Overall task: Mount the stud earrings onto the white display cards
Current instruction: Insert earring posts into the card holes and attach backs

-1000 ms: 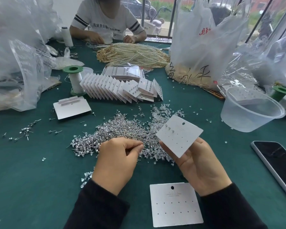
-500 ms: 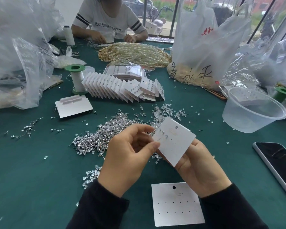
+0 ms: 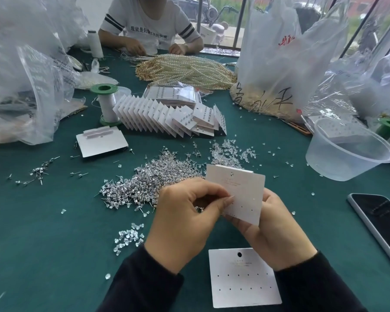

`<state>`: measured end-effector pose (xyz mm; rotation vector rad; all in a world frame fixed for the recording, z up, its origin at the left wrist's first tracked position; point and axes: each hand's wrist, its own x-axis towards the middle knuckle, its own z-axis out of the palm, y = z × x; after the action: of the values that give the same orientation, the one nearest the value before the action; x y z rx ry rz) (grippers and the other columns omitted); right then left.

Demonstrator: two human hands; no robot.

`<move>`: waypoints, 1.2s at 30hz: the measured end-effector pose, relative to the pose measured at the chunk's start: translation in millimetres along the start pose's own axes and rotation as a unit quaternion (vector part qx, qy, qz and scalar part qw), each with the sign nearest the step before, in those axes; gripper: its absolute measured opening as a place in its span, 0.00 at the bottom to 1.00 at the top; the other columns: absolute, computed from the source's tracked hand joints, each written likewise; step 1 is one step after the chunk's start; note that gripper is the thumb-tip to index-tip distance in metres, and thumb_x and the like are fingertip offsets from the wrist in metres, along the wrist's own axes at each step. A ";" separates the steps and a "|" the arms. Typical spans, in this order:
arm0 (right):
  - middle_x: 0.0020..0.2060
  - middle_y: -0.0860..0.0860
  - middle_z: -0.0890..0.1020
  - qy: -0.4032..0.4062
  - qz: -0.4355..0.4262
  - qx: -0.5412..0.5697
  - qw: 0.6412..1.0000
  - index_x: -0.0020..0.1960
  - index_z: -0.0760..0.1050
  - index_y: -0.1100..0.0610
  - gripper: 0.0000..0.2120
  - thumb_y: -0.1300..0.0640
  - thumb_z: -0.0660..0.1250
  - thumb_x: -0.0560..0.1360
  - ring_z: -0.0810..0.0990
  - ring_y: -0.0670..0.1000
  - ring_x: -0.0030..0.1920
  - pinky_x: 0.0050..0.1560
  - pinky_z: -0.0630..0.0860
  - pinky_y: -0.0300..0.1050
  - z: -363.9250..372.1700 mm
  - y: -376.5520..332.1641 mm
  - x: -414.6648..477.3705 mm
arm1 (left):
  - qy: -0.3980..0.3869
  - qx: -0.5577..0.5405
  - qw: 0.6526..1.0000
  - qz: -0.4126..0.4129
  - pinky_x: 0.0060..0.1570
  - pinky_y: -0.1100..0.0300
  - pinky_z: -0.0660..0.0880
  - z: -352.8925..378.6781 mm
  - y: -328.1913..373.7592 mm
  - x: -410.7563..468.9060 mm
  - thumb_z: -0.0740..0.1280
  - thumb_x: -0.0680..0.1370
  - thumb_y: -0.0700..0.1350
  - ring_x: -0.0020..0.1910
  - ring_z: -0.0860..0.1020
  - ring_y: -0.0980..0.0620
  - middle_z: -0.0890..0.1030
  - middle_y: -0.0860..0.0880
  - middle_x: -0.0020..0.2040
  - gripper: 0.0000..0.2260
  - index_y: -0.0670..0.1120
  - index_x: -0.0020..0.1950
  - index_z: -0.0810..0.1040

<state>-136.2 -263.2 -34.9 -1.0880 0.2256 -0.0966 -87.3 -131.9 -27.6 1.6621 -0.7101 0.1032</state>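
Pushing the stud (image 3: 232, 196) pinched in the left hand (image 3: 185, 221) squarely into its hole works best while the right hand (image 3: 277, 233) grips the display card (image 3: 241, 188) steady.

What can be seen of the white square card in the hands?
The white square display card looks like thin cardboard, with faint print under a top hang hole and rows of dark pinholes. It is held tilted above the green cloth; the right hand grips its lower part from behind, and the left hand pinches its left edge.
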 end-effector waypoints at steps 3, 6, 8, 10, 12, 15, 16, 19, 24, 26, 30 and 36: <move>0.42 0.55 0.85 -0.006 -0.027 -0.033 0.999 0.44 0.84 0.55 0.13 0.65 0.68 0.62 0.83 0.50 0.41 0.40 0.80 0.41 1.7 0.1 -0.9 | 0.017 0.001 1.000 0.003 0.34 0.72 0.72 1.3 -0.8 0.4 0.72 0.65 0.42 0.31 0.78 0.61 0.81 0.58 0.32 0.01 0.45 0.36 0.83; 0.41 0.52 0.85 -0.014 -0.066 -0.072 0.995 0.44 0.84 0.51 0.14 0.65 0.68 0.63 0.82 0.48 0.41 0.40 0.80 0.40 3.3 0.6 -1.6 | 0.035 -0.008 0.999 -0.009 0.33 0.73 0.71 2.1 -2.1 0.6 0.72 0.65 0.42 0.30 0.77 0.62 0.80 0.60 0.30 0.00 0.46 0.34 0.83; 0.41 0.51 0.85 -0.017 -0.082 -0.099 0.992 0.45 0.84 0.49 0.15 0.65 0.69 0.63 0.82 0.48 0.41 0.41 0.80 0.40 3.9 0.7 -2.2 | 0.039 0.000 0.999 -0.010 0.33 0.73 0.71 2.1 -3.0 0.6 0.72 0.65 0.42 0.30 0.77 0.62 0.80 0.60 0.30 0.01 0.46 0.35 0.83; 0.42 0.52 0.85 -0.007 -0.094 -0.119 0.988 0.45 0.83 0.49 0.16 0.66 0.74 0.63 0.82 0.51 0.43 0.42 0.80 0.43 3.9 1.2 -2.6 | 0.040 0.013 0.999 -0.007 0.33 0.71 0.73 1.8 -3.1 0.6 0.72 0.65 0.43 0.30 0.77 0.61 0.80 0.59 0.31 0.03 0.48 0.38 0.82; 0.42 0.55 0.85 0.013 -0.108 -0.147 0.983 0.45 0.83 0.51 0.13 0.64 0.73 0.63 0.81 0.53 0.43 0.43 0.79 0.48 3.6 1.8 -3.1 | 0.040 0.018 0.999 -0.003 0.33 0.68 0.75 1.7 -3.5 0.6 0.72 0.65 0.43 0.30 0.78 0.59 0.81 0.57 0.32 0.04 0.47 0.38 0.82; 0.41 0.64 0.81 0.035 -0.133 -0.188 0.972 0.44 0.78 0.62 0.06 0.70 0.69 0.69 0.78 0.55 0.40 0.42 0.74 0.54 2.2 3.4 -3.1 | 0.037 0.025 0.999 0.000 0.34 0.64 0.77 1.3 -3.2 0.4 0.72 0.65 0.42 0.31 0.79 0.58 0.82 0.54 0.33 0.02 0.46 0.36 0.83; 0.40 0.66 0.80 0.040 -0.141 -0.200 0.969 0.44 0.76 0.64 0.05 0.71 0.69 0.70 0.77 0.55 0.39 0.41 0.73 0.54 2.2 3.6 -3.3 | 0.033 0.033 0.999 0.005 0.35 0.63 0.77 1.0 -3.0 0.1 0.72 0.65 0.42 0.31 0.79 0.57 0.82 0.53 0.33 0.02 0.46 0.36 0.83; 0.39 0.66 0.79 0.050 -0.162 -0.235 0.957 0.44 0.75 0.66 0.05 0.72 0.68 0.71 0.75 0.53 0.37 0.38 0.71 0.51 3.9 3.6 -3.5 | 0.018 0.065 0.998 0.017 0.35 0.59 0.77 -0.1 -2.4 0.0 0.71 0.65 0.42 0.32 0.79 0.56 0.82 0.51 0.34 0.03 0.45 0.37 0.83; 0.36 0.54 0.82 0.054 -0.199 -0.300 0.931 0.42 0.77 0.58 0.10 0.72 0.68 0.70 0.77 0.47 0.35 0.36 0.74 0.44 3.8 4.5 -2.8 | -0.002 0.109 0.993 0.044 0.35 0.60 0.76 -1.2 -1.7 0.3 0.71 0.66 0.41 0.33 0.78 0.55 0.82 0.50 0.34 0.03 0.43 0.37 0.83; 0.35 0.52 0.82 0.061 -0.206 -0.316 0.924 0.42 0.77 0.56 0.11 0.72 0.68 0.71 0.78 0.46 0.35 0.36 0.75 0.45 4.1 5.6 -2.5 | -0.004 0.120 0.992 0.047 0.35 0.60 0.76 -1.4 -1.4 0.1 0.71 0.66 0.41 0.33 0.78 0.56 0.82 0.50 0.34 0.03 0.43 0.37 0.83; 0.34 0.53 0.81 0.077 -0.221 -0.346 0.909 0.42 0.77 0.57 0.09 0.70 0.68 0.71 0.77 0.49 0.34 0.34 0.74 0.47 3.4 8.2 -1.5 | -0.005 0.130 0.990 0.050 0.36 0.60 0.75 -1.1 -2.3 -0.2 0.71 0.66 0.41 0.33 0.78 0.56 0.82 0.51 0.34 0.03 0.44 0.37 0.83; 0.35 0.51 0.82 0.082 -0.240 -0.337 0.907 0.44 0.78 0.55 0.07 0.65 0.70 0.68 0.78 0.49 0.36 0.36 0.76 0.45 6.3 8.8 -3.1 | 0.038 0.063 0.997 0.003 0.36 0.62 0.77 2.3 -3.8 -0.4 0.71 0.66 0.43 0.33 0.79 0.59 0.83 0.52 0.34 0.04 0.46 0.38 0.84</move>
<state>-138.1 -253.1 -39.5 -1.8171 0.1367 -0.5883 -86.4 -133.7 -31.6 1.7668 -0.6621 0.2194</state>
